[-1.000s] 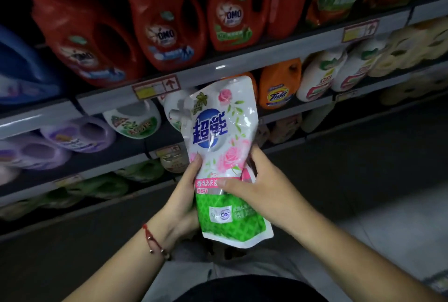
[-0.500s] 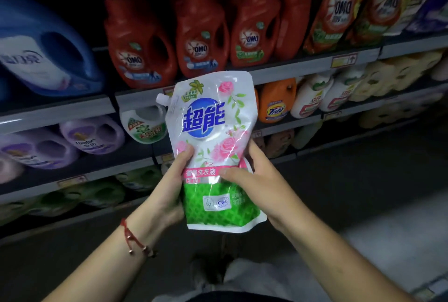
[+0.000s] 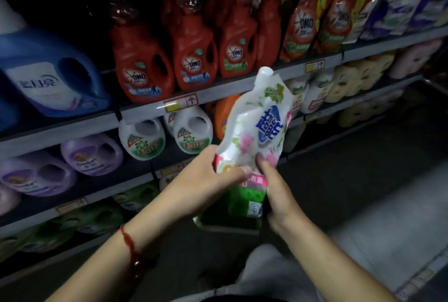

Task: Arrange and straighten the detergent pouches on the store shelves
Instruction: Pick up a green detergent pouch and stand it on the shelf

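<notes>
Now, from the left: a big blue detergent jug (image 3: 52, 76) sits on the upper shelf (image 3: 72, 129), with purple Comfort softener bottles (image 3: 91, 155) on the shelf below it. Next along stand the red OMO bottles (image 3: 143, 66) and, under them, white green-label jugs (image 3: 143, 139) and an orange Tide bottle (image 3: 224, 114) half hidden behind the raised pouch. Lower still, the green packs on the bottom shelf are too dark to make out

The left hand (image 3: 206, 180), a red string bracelet (image 3: 129, 246) on its wrist, grips the floral detergent pouch (image 3: 260, 131) at its left edge, thumb laid across the front. The right hand (image 3: 278, 192) pinches the same pouch from the right, fingers curled behind and thumb on the pink band. The pouch is in the air, in front of the middle shelves and touching none of them

Half a second ago the pouch faced the person flat and upright; it is now twisted, its spout tipped up and to the right, its face creased and its logo turned sideways. The view has also swung upward, bringing the OMO refill pouches (image 3: 300, 27) at the upper right into sight. That suggests the pouch is being turned to go onto the shelf among those pouches, though its exact slot I cannot tell; placement is not yet done
</notes>
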The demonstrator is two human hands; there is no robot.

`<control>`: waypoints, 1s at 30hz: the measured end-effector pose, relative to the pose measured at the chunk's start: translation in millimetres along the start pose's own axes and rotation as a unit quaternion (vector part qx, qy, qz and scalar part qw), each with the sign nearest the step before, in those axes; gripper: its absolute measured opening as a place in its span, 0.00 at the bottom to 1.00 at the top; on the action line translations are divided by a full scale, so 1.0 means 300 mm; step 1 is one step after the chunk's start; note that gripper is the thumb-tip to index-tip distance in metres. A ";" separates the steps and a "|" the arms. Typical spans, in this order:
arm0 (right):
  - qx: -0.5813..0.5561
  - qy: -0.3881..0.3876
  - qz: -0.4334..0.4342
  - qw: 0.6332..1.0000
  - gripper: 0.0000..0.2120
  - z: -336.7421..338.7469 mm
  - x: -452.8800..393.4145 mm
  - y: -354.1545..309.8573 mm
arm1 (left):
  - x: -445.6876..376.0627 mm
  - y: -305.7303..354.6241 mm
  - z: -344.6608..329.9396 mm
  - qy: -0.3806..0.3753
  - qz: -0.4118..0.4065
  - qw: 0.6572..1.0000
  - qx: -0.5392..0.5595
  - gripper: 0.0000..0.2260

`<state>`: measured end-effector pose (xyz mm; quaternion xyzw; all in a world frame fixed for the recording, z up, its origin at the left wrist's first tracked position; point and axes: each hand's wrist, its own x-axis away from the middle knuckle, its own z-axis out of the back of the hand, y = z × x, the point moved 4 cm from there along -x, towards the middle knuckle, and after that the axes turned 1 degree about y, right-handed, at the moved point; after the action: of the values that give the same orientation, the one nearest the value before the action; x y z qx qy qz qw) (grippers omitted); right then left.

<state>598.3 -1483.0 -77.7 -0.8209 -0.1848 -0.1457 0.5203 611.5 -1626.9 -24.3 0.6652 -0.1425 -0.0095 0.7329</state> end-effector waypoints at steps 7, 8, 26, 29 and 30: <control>-0.107 -0.063 -0.072 0.990 0.28 0.002 0.044 -0.022 | 0.045 0.085 -0.058 -0.073 -0.034 0.994 -0.079 0.18; -0.103 -0.062 -0.074 0.990 0.28 0.002 0.045 -0.021 | 0.048 0.091 -0.057 -0.073 -0.044 0.993 -0.084 0.17; 0.232 -0.074 0.034 0.969 0.18 -0.150 0.046 -0.164 | 0.010 -0.036 0.106 -0.008 -0.041 0.983 0.177 0.28; 0.294 -0.092 0.077 0.948 0.18 -0.190 0.069 -0.246 | -0.007 -0.039 0.126 0.011 -0.030 0.968 0.247 0.27; 0.306 -0.103 0.090 0.942 0.17 -0.205 0.076 -0.279 | -0.017 -0.029 0.134 0.018 -0.034 0.965 0.261 0.27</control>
<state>577.4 -1502.7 24.8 -0.6463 -0.1980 0.0505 0.7353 599.3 -1666.0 -30.8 0.8379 -0.1045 0.0148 0.5355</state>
